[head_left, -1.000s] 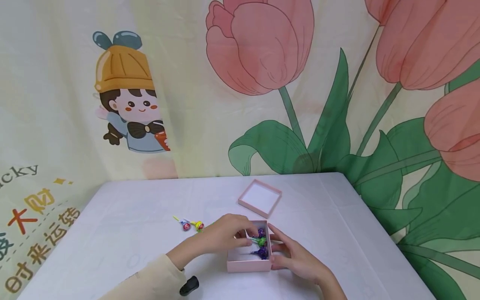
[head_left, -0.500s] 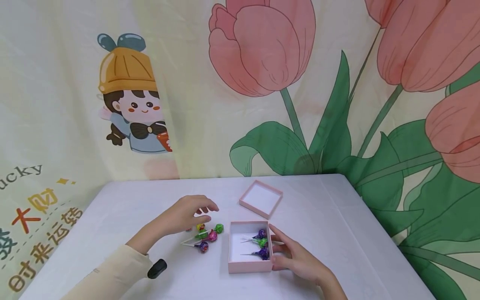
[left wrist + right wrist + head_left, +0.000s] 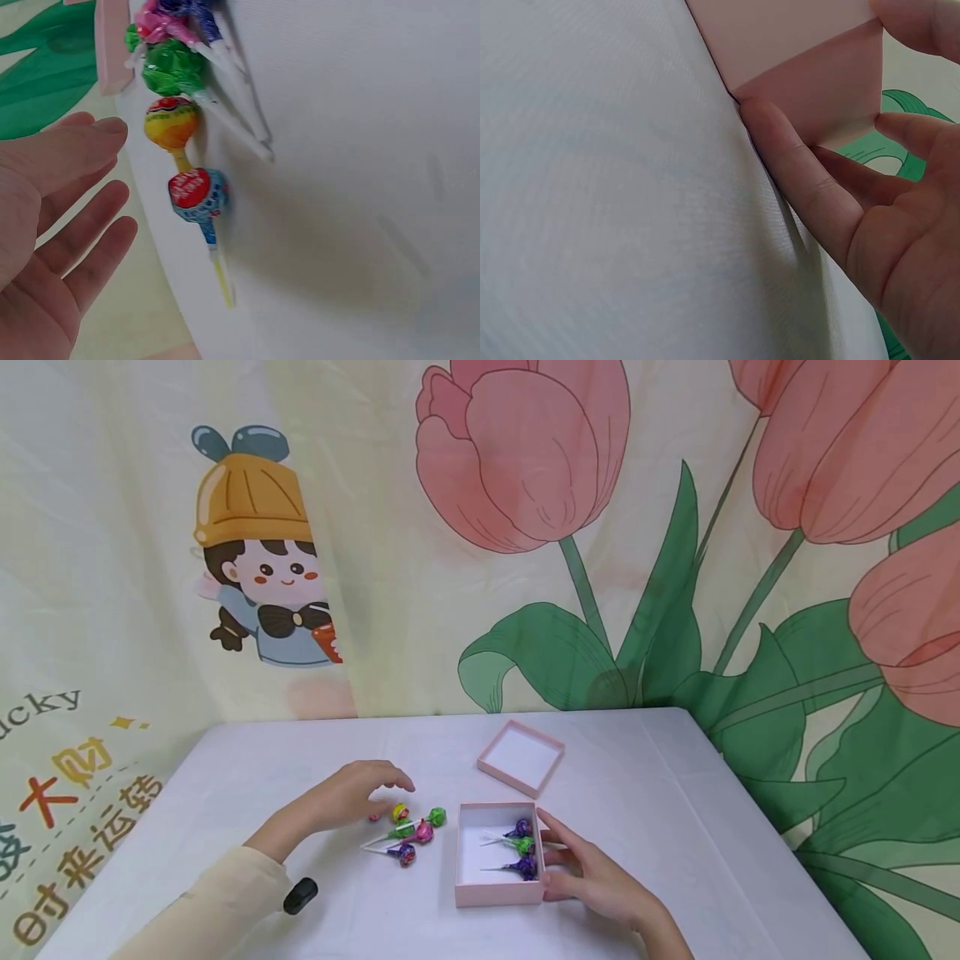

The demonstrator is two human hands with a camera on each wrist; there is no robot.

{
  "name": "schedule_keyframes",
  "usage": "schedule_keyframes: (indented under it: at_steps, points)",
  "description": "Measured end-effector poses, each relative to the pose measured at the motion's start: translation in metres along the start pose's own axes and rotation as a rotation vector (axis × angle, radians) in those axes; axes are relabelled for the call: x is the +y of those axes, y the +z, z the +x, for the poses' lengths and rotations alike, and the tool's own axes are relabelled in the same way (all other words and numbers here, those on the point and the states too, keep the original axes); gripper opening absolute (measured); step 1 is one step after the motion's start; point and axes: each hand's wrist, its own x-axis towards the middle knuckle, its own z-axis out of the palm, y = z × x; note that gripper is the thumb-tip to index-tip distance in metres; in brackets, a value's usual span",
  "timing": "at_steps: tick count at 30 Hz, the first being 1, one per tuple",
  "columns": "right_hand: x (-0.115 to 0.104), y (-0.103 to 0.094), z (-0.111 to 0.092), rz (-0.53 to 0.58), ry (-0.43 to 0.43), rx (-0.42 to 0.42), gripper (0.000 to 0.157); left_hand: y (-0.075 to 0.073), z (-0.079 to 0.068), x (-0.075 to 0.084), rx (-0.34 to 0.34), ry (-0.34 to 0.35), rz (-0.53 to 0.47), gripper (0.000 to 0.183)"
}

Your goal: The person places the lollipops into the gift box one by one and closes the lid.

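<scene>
My left hand (image 3: pixel 341 797) hovers with fingers apart, holding nothing, beside a loose group of wrapped lollipops. Among these are a yellow lollipop (image 3: pixel 171 124), a blue-and-red lollipop (image 3: pixel 196 191), a green lollipop (image 3: pixel 174 67), a pink lollipop (image 3: pixel 423 832) and a purple lollipop (image 3: pixel 407 855). To their right stands an uncovered pink box (image 3: pixel 498 894). Inside, against its right wall, lie a green lollipop (image 3: pixel 522 844) between two purple ones, sticks pointing left. My right hand (image 3: pixel 596 872) rests extended fingers and thumb against the box's right side.
A pink lid (image 3: pixel 521 758) lies upside down behind the box, turned at an angle. White cloth covers the table (image 3: pixel 667 793). A curtain printed with tulips (image 3: pixel 555 452) hangs behind the table's far edge.
My left hand has come out of the box, away from the green lollipop there, and moved left to the loose lollipops. My right hand stays at the box's side.
</scene>
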Motion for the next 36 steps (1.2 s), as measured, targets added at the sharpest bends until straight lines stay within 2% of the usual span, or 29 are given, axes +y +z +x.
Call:
schedule_keyframes:
  at_steps: [4, 15, 27, 36]
  points:
    - [-0.001, 0.001, 0.0, 0.009, -0.006, -0.002, 0.085, 0.006, 0.001, -0.005, -0.015, -0.001, 0.018, 0.034]
    - [-0.001, 0.002, 0.0, 0.001, -0.001, 0.007, 0.085, 0.016, 0.005, -0.015, -0.036, 0.055, 0.048, 0.029]
    - [-0.001, 0.0, 0.0, -0.012, -0.005, 0.006, 0.085, 0.015, 0.007, -0.016, -0.058, 0.03, 0.037, 0.02]
    - [-0.001, 0.0, 0.0, -0.012, -0.003, 0.005, 0.084, 0.015, 0.011, -0.013, -0.05, 0.023, 0.064, 0.016]
